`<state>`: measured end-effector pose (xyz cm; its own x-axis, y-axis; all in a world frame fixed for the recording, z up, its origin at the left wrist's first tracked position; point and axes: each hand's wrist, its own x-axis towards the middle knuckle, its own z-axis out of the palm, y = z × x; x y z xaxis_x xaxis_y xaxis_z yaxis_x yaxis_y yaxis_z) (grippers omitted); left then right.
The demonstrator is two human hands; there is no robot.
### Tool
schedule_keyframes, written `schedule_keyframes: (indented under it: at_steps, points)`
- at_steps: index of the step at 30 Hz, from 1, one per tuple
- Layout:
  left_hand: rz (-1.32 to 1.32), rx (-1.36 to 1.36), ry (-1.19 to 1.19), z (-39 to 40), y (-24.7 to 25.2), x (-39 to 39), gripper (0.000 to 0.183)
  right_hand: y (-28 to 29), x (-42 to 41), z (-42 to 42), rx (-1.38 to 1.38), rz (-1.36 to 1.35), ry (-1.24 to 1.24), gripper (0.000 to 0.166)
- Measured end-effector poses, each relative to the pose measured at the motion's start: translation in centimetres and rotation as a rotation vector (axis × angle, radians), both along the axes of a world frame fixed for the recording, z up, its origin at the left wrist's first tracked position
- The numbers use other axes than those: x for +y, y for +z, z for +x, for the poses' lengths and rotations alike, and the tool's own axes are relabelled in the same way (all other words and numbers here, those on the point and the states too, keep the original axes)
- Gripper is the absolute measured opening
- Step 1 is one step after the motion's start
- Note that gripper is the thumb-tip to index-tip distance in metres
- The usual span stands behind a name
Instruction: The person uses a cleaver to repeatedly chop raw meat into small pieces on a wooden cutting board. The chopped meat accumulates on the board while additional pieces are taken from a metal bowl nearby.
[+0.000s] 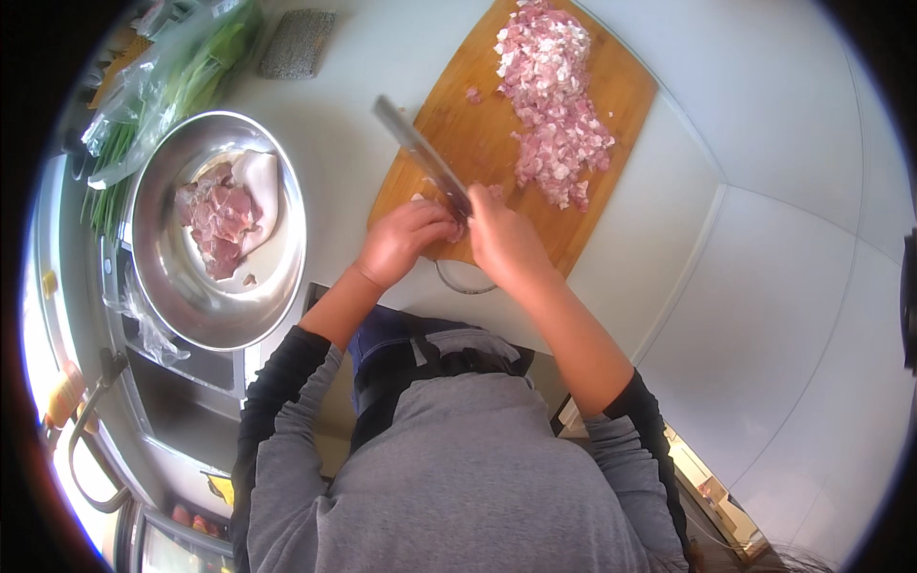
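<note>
My right hand (pixel 510 240) grips the handle of a kitchen knife (pixel 423 148), whose blade points up and to the left over a wooden cutting board (pixel 458 125). Beside the blade, my left hand (pixel 408 236) presses a small piece of raw meat (pixel 453 233) on the near part of the board, fingers bent and partly hiding it. A long heap of chopped raw meat (pixel 555 107), pink with white fat, lies along the board's far right side. To the left, a stainless steel bowl (pixel 154 286) holds larger chunks of raw meat (pixel 222 211) with a pale slab of skin.
Green leafy vegetables in a plastic bag (pixel 179 79) lie behind the bowl, near a grey scouring pad (pixel 299 43). A sink (pixel 186 401) with a curved faucet (pixel 75 444) is at the left. A pale tiled wall (pixel 774 286) borders the counter on the right.
</note>
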<state>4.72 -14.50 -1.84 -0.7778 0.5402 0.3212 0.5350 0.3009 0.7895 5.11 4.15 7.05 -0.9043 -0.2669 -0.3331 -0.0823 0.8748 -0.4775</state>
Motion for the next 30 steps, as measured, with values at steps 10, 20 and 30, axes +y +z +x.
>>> schedule_keyframes:
  at_steps: [10,20,30]
  points:
    - [0.022,0.021,0.043,0.5,-0.2,-0.2,0.022,3.3,2.7,5.1,-0.111,0.196,0.092,0.027]
    - [-0.008,-0.009,-0.011,0.3,-0.2,-0.3,0.028,-0.1,-0.7,-0.6,0.026,-0.049,-0.01,0.024]
    - [-0.072,0.071,0.03,1.1,-0.6,-1.0,0.03,2.8,2.1,5.4,-0.04,0.148,0.071,0.027]
